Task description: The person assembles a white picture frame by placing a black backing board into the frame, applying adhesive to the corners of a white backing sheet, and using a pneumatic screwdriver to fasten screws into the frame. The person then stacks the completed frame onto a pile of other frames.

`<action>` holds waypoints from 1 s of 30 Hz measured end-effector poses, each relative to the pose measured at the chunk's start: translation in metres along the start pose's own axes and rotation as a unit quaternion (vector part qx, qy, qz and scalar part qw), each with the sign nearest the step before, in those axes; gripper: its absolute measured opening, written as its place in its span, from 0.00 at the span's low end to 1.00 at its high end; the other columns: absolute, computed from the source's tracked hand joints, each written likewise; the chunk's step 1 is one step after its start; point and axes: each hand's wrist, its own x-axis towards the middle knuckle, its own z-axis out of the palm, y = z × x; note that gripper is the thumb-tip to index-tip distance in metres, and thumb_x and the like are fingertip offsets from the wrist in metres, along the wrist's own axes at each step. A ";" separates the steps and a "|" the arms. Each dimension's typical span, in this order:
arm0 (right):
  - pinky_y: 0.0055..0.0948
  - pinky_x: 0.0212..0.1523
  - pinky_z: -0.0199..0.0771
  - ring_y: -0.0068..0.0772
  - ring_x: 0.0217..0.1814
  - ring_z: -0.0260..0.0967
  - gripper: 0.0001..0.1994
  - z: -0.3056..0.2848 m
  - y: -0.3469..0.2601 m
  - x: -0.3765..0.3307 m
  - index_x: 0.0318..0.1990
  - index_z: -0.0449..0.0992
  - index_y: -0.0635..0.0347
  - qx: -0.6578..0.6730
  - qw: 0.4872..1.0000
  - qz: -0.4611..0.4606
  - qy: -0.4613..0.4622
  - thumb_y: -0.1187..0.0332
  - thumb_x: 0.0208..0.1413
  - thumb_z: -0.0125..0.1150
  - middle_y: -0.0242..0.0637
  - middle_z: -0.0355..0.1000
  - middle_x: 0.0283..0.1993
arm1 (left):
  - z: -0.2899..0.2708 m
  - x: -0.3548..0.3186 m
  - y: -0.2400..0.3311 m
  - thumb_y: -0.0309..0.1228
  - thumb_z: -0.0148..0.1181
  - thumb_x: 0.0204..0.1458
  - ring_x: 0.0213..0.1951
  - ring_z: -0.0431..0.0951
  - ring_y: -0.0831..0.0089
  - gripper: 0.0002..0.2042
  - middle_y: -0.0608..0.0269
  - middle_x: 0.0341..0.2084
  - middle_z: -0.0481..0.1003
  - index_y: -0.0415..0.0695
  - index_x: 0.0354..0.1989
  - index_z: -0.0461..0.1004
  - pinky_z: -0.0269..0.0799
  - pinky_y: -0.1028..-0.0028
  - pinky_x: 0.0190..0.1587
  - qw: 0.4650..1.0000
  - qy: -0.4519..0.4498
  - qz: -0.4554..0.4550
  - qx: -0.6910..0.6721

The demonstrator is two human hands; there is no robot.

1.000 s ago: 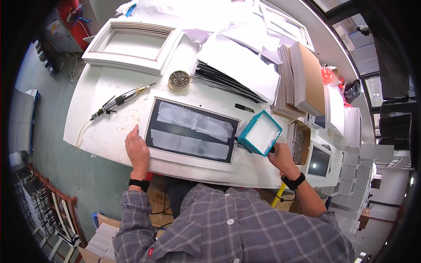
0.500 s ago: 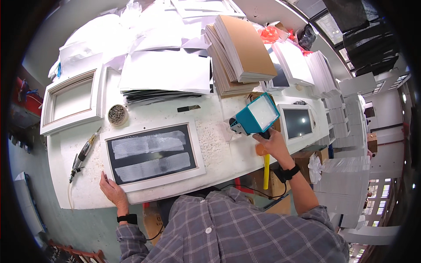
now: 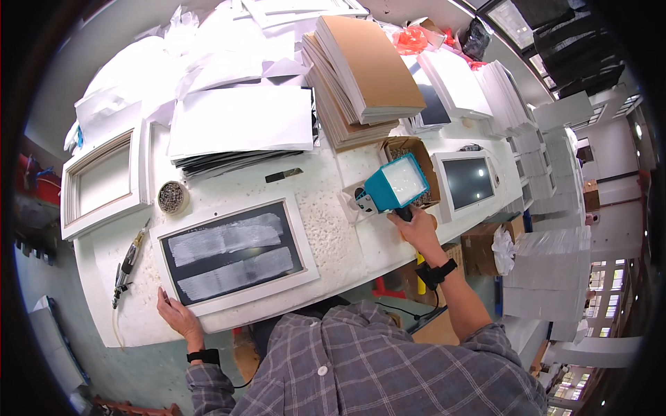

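In my right hand (image 3: 420, 234) is a teal box-headed tool (image 3: 397, 186), held by its black handle. The head has a pale face and a metal bracket on its left. It appears above the right part of the white table, in front of a small cardboard box of bits. My left hand (image 3: 179, 315) is at the lower left corner of a white picture frame (image 3: 295, 274), with its fingers stretched along the edge. The dark panel (image 3: 232, 253) inside that frame bears two whitish streaked bands.
A round tub of small bits (image 3: 173, 197), a pen-like air tool with a hose (image 3: 129, 263) and a dark blade (image 3: 284, 175) lie around the frame. Behind stand brown-topped board stacks (image 3: 371, 66) and white sheets (image 3: 243, 121). Another dark-panelled frame (image 3: 467, 182) is at right.
My view has shifted slightly, and the table scene sits further left. The teal tool has moved left and down in the picture, and more of the cardboard box shows behind it.
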 end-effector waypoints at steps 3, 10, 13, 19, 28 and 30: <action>0.44 0.34 0.74 0.55 0.31 0.77 0.23 0.007 0.004 0.001 0.39 0.80 0.67 0.012 1.000 -0.010 0.019 0.50 0.56 0.70 0.52 0.77 0.27 | 0.001 -0.001 -0.001 0.24 0.45 0.68 0.61 0.73 0.53 0.20 0.44 0.59 0.70 0.35 0.68 0.65 0.69 0.60 0.64 1.000 0.003 0.008 0.011; 0.45 0.33 0.73 0.54 0.29 0.77 0.23 0.016 0.010 0.002 0.39 0.80 0.66 0.014 1.000 -0.015 0.018 0.49 0.56 0.70 0.52 0.75 0.25 | -0.002 0.000 0.004 0.25 0.44 0.69 0.61 0.72 0.53 0.20 0.45 0.59 0.71 0.35 0.67 0.66 0.68 0.60 0.64 1.000 0.001 0.018 0.016; 0.45 0.33 0.73 0.54 0.29 0.77 0.24 0.025 0.013 0.002 0.39 0.80 0.67 0.016 0.999 -0.014 0.025 0.49 0.57 0.70 0.52 0.75 0.25 | -0.003 0.000 0.004 0.27 0.44 0.69 0.62 0.72 0.52 0.20 0.44 0.60 0.71 0.34 0.67 0.66 0.66 0.59 0.66 1.000 -0.005 0.013 0.013; 0.46 0.34 0.75 0.56 0.31 0.78 0.24 0.055 0.023 -0.006 0.39 0.80 0.69 0.028 0.998 -0.010 0.051 0.49 0.58 0.69 0.53 0.77 0.27 | -0.001 0.002 0.003 0.25 0.44 0.69 0.61 0.72 0.52 0.20 0.44 0.60 0.70 0.35 0.68 0.65 0.68 0.60 0.64 1.000 -0.002 0.014 0.001; 0.41 0.48 0.78 0.50 0.45 0.80 0.32 -0.021 0.042 -0.012 0.54 0.79 0.68 0.002 0.998 -0.020 -0.060 0.46 0.55 0.71 0.51 0.80 0.41 | -0.033 0.013 0.042 0.27 0.45 0.70 0.65 0.68 0.53 0.23 0.46 0.67 0.65 0.35 0.72 0.60 0.62 0.59 0.68 0.998 -0.009 0.031 0.046; 0.37 0.48 0.79 0.41 0.45 0.81 0.30 -0.069 0.014 0.001 0.57 0.79 0.66 0.004 0.998 -0.003 -0.070 0.49 0.56 0.70 0.47 0.81 0.42 | -0.055 0.026 0.116 0.26 0.44 0.69 0.66 0.67 0.55 0.25 0.46 0.69 0.64 0.35 0.74 0.56 0.61 0.60 0.69 0.996 -0.053 -0.021 -0.071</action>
